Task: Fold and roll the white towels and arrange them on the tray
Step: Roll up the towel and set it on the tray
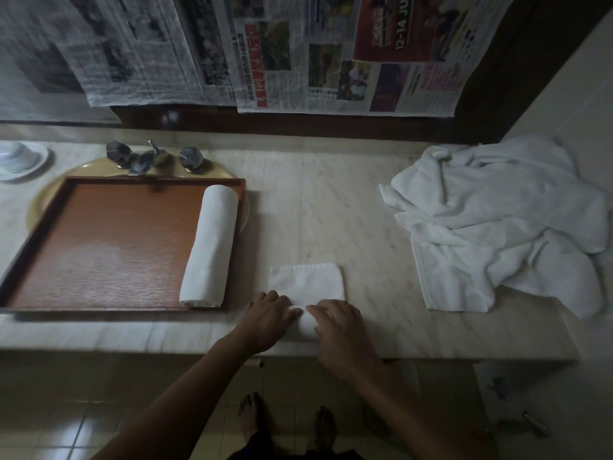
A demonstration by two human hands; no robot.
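A brown wooden tray (99, 247) lies over the sink at the left, with one rolled white towel (210, 245) along its right side. On the marble counter in front of me lies a folded white towel (306, 280), its near end partly rolled up. My left hand (267, 322) and my right hand (341, 330) both rest on that roll, fingers curved over it. A heap of loose white towels (497, 224) sits at the right.
The tap and two handles (152, 157) stand behind the tray. A white dish (20, 159) is at the far left. Newspaper sheets (265, 51) cover the wall behind. The counter's front edge (199, 343) runs just below my hands.
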